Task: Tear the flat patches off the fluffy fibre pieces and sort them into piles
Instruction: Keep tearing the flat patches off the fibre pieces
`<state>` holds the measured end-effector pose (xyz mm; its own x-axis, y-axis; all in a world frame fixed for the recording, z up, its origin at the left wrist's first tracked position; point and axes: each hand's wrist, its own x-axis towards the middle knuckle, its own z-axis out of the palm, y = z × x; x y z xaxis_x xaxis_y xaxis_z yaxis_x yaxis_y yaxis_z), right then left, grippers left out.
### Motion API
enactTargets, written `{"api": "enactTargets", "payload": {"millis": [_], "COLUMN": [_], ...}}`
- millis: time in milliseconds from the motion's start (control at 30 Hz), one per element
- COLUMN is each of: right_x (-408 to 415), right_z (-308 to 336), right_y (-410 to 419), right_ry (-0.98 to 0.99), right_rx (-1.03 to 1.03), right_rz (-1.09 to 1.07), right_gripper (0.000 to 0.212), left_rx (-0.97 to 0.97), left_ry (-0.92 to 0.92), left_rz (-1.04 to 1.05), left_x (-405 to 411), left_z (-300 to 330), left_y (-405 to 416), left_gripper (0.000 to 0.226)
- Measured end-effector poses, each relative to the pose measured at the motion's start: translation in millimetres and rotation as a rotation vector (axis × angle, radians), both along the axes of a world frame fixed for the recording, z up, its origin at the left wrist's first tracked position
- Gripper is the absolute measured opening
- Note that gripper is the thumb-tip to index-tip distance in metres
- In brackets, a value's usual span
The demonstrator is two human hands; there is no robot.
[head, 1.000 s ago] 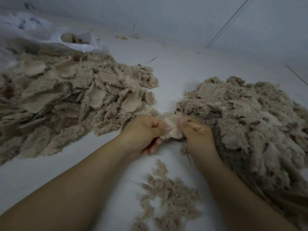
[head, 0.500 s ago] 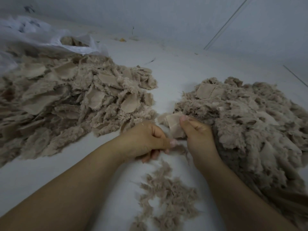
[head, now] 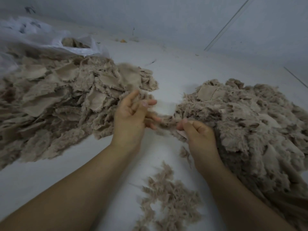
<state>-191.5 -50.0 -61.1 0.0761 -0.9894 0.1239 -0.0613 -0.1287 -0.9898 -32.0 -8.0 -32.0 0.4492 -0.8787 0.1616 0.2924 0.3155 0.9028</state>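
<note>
Three heaps of beige stuff lie on a pale floor (head: 166,77). Left heap (head: 63,104): large, mostly flat patches overlapping like scales, reaching back to a crumpled white plastic bag (head: 50,39) whose mouth shows more of the same material. Right heap (head: 246,124): large, shaggy, fluffy pieces with a few flat patches showing near its top. Near heap (head: 168,197): small, loose shreds of fluff, lying between the forearms. Left hand (head: 131,117): raised beside the near edge of the left heap, fingers spread and mostly straight, some wisps of fibre at its lower fingers; whether it truly pinches them I cannot tell, as the hand is blurred. A blurred flat patch (head: 129,75) sits above it on the left heap. Right hand (head: 198,135): fingers curled, thumb and forefinger pinching a fluffy tuft (head: 168,123) at the inner edge of the right heap, with a pale pinkish scrap peeping out beneath the fingers. Risks, as I judge them: the tuft strings across between both hands, so a pull may drag extra fluff out of the right heap and scatter it; loose wisps clinging to the left fingers may drop onto the patch heap and mix the sorts; the pale scrap under the right hand may slip away unsorted.
</note>
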Motion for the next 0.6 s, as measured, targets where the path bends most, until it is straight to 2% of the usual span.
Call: {"api": "enactTargets", "payload": {"millis": [33,67,133,200,233,300,400,433,533,600], "right_x": [0.1,0.0,-0.8,-0.5,-0.5,-1.3,-0.2,0.3,0.2,1.1], "right_z": [-0.2,-0.9,-2.3,-3.9,-4.0,-4.2,-2.2,-2.0,-3.0,-1.3], "right_y": [0.6,0.7,-0.3,-1.2,-0.7,0.2,2.8,3.0,0.6,1.5], "right_ry": [0.0,-0.004,-0.008,0.003,0.009,0.016,0.081,0.128,0.308,0.349], "right_rx": [-0.006,-0.01,-0.015,-0.017,-0.018,-0.018,-0.007,-0.002,-0.036,-0.074], "right_rz": [-0.004,-0.007,-0.011,0.01,0.02,0.031,0.081,0.107,0.205,0.218], "right_gripper": [0.04,0.042,0.044,0.043,0.043,0.042,0.019,0.018,0.041,0.042], "left_rx": [0.046,0.124,0.272,0.298,0.288,0.273,0.261,0.253,0.192,0.14], "left_ry": [-0.059,-0.196,-0.59,-0.925,-1.008,-1.054,-1.011,-0.989,-0.805,-0.702], "left_rz": [-0.012,-0.022,-0.043,-0.08,-0.082,-0.049,-0.033,-0.033,-0.052,-0.099], "left_x": [-1.5,-4.5,-10.9,-14.5,-15.1,-16.4,-17.3,-16.5,-15.3,-18.6], "left_z": [-3.4,-8.3,-19.0,-25.7,-26.0,-24.1,-27.8,-29.1,-28.8,-25.0], "left_y": [-1.6,-3.0,-6.8,-12.6,-15.6,-19.0,-20.0,-19.6,-16.0,-10.4], "left_gripper": [0.027,0.028,0.032,0.05,0.054,0.047,0.014,0.007,0.012,0.017]}}
